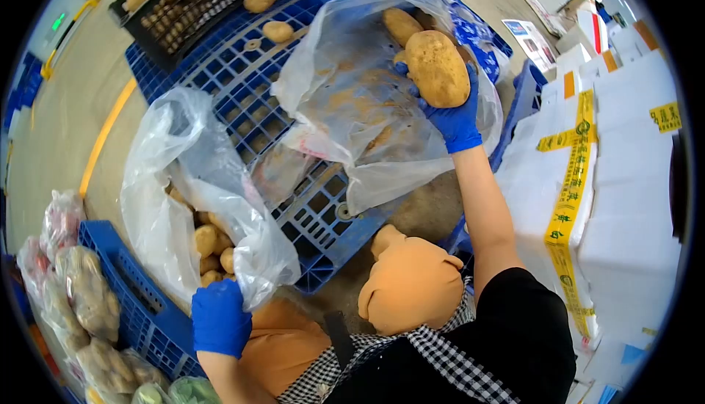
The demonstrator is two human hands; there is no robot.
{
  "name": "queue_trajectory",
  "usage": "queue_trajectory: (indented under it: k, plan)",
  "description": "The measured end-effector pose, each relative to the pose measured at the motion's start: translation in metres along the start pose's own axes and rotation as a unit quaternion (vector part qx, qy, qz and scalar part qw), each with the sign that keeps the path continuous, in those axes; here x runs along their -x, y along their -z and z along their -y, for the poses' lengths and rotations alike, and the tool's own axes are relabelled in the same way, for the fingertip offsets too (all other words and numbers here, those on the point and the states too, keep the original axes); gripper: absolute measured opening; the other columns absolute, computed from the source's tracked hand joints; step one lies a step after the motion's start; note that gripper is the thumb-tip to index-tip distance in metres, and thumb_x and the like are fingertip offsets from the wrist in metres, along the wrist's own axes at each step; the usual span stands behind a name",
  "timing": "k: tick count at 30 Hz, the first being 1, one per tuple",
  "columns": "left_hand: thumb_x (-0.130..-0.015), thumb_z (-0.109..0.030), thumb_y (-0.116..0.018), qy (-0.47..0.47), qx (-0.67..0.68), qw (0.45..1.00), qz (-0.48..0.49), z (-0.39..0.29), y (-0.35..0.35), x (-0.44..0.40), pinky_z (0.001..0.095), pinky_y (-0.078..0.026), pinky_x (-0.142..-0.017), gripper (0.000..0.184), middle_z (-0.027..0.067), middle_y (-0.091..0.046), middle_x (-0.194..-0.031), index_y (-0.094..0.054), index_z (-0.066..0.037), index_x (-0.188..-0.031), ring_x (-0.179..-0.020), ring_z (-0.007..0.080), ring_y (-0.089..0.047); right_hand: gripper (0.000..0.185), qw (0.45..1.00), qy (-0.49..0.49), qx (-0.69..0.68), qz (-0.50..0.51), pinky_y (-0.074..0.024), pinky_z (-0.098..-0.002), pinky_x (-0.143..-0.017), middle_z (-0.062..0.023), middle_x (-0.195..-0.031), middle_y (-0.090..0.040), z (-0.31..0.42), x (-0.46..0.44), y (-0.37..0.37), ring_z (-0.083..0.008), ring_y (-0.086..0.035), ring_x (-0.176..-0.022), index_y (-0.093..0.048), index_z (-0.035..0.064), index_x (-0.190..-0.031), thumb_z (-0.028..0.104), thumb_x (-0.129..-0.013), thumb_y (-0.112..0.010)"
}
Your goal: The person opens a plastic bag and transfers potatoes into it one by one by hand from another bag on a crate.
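My right hand (457, 124), in a blue glove, is closed around a large potato (438, 70), held up over the mouth of a big clear plastic bag (367, 114). Inside that bag, near the hand, another potato (402, 27) shows, and dirt smears the plastic. At lower left my left hand (222, 318), also blue-gloved, is closed at the rim of a second clear plastic bag (150, 206); its fingertips are partly hidden. Several smaller potatoes (213, 241) lie in this bag, just above the left hand.
Both bags rest by a blue plastic pallet (314, 242). Two loose potatoes (277, 32) sit near a black crate (183, 15). A blue crate (139, 308) and bagged produce (88, 294) stand at left. White boxes (624, 176) with yellow tape are stacked close on the right.
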State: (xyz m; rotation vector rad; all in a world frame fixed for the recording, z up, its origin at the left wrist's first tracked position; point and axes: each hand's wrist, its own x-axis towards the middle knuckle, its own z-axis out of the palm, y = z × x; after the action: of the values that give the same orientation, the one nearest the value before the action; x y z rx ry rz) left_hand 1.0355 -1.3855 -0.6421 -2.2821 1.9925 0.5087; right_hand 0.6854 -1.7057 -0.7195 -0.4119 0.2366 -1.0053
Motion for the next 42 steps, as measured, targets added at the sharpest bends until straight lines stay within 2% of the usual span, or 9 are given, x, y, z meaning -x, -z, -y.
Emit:
queue_trajectory:
  k: [5, 9, 18, 21, 23, 27, 31, 36, 42]
  plan:
    - [-0.064, -0.004, -0.06, -0.006, 0.037, 0.999, -0.004, 0.009, 0.002, 0.01, 0.0474, -0.046, -0.066, 0.012, 0.0185, -0.059, -0.071, -0.057, -0.003, -0.075, -0.072, 0.0387, -0.058, 0.084, 0.947, -0.187, -0.065, 0.254, -0.0561, -0.0481, -0.076, -0.0361, -0.14, -0.027, -0.077, -0.031, -0.065, -0.047, -0.057, -0.104, -0.022, 0.0065, -0.145, 0.063, -0.086, -0.04]
    - [-0.063, -0.004, -0.061, -0.023, 0.081, 0.993, -0.078, 0.015, -0.011, 0.023, 0.0445, -0.048, -0.061, 0.008, 0.0168, -0.06, -0.069, -0.059, -0.004, -0.07, -0.066, 0.0361, -0.059, 0.08, 0.914, -0.325, 0.206, 0.127, -0.0586, -0.041, -0.067, -0.0312, -0.13, -0.045, -0.135, -0.051, -0.102, -0.043, -0.062, -0.097, -0.029, 0.0018, -0.142, 0.055, -0.086, -0.051]
    - [-0.069, -0.007, -0.06, 0.015, -0.006, 0.991, -0.132, 0.008, -0.009, 0.033, 0.04, -0.05, -0.054, 0.004, 0.014, -0.06, -0.059, -0.063, -0.006, -0.066, -0.056, 0.0296, -0.063, 0.067, 0.36, -0.376, 0.708, 0.477, -0.0413, -0.0339, -0.095, -0.0207, -0.117, -0.059, -0.366, -0.049, -0.206, -0.0265, -0.056, -0.107, -0.055, 0.0014, -0.123, 0.048, -0.076, -0.066]
    - [-0.073, -0.014, -0.061, 0.031, -0.03, 0.997, -0.057, 0.012, -0.002, 0.039, 0.0363, -0.044, -0.059, 0.009, 0.0068, -0.065, -0.067, -0.069, -0.012, -0.071, -0.065, 0.0236, -0.064, 0.058, 0.388, -0.224, 0.6, 0.663, -0.0417, -0.0348, -0.094, -0.02, -0.114, -0.061, -0.465, -0.099, -0.124, -0.0253, -0.057, -0.106, -0.061, 0.0036, -0.116, 0.047, -0.077, -0.064]
    - [-0.069, -0.01, -0.061, 0.013, -0.002, 0.993, -0.116, 0.02, -0.003, 0.041, 0.0387, -0.047, -0.056, 0.004, 0.0114, -0.062, -0.063, -0.064, -0.008, -0.067, -0.06, 0.0281, -0.063, 0.052, 0.141, 0.003, 0.775, 0.616, -0.042, -0.0348, -0.094, -0.0191, -0.113, -0.062, -0.483, -0.139, -0.179, -0.0247, -0.057, -0.106, -0.064, 0.0058, -0.111, 0.047, -0.079, -0.062]
    - [-0.067, -0.008, -0.061, 0.041, -0.011, 0.985, -0.166, 0.045, -0.002, 0.038, 0.0398, -0.049, -0.056, 0.002, 0.0131, -0.061, -0.063, -0.062, -0.006, -0.068, -0.059, 0.0315, -0.062, 0.059, 0.227, 0.232, 0.795, 0.512, -0.0439, -0.0398, -0.095, -0.0177, -0.123, -0.057, -0.494, -0.188, -0.267, -0.0328, -0.057, -0.109, -0.064, 0.0058, -0.112, 0.048, -0.071, -0.067]
    - [-0.066, -0.006, -0.061, 0.023, 0.078, 0.983, -0.167, 0.04, -0.007, 0.033, 0.0421, -0.049, -0.059, 0.008, 0.014, -0.061, -0.067, -0.062, -0.005, -0.074, -0.064, 0.0327, -0.062, 0.063, 0.266, 0.021, 0.775, 0.573, -0.0427, -0.042, -0.096, -0.0183, -0.126, -0.054, -0.465, -0.153, -0.263, -0.0345, -0.054, -0.113, -0.057, 0.0054, -0.121, 0.046, -0.073, -0.065]
    - [-0.066, -0.006, -0.061, 0.04, 0.091, 0.989, -0.112, 0.042, 0.001, 0.039, 0.0438, -0.049, -0.061, 0.022, 0.0152, -0.062, -0.075, -0.061, -0.005, -0.088, -0.072, 0.0341, -0.061, 0.045, -0.114, -0.073, 0.765, 0.63, -0.0418, -0.0451, -0.094, -0.0142, -0.11, -0.064, -0.436, -0.137, -0.149, -0.0311, -0.059, -0.106, -0.065, 0.0162, -0.111, 0.042, -0.075, -0.063]
    - [-0.066, -0.014, -0.068, 0.1, 0.044, 0.989, -0.095, 0.032, 0.013, 0.038, 0.0438, -0.05, -0.065, 0.032, 0.0138, -0.062, -0.078, -0.059, -0.007, -0.096, -0.076, 0.0334, -0.062, 0.025, -0.028, 0.068, 0.911, 0.407, -0.047, -0.0413, -0.084, -0.0202, -0.097, -0.066, -0.323, -0.167, -0.147, -0.0335, -0.063, -0.092, -0.071, 0.005, -0.085, 0.022, -0.071, -0.06]
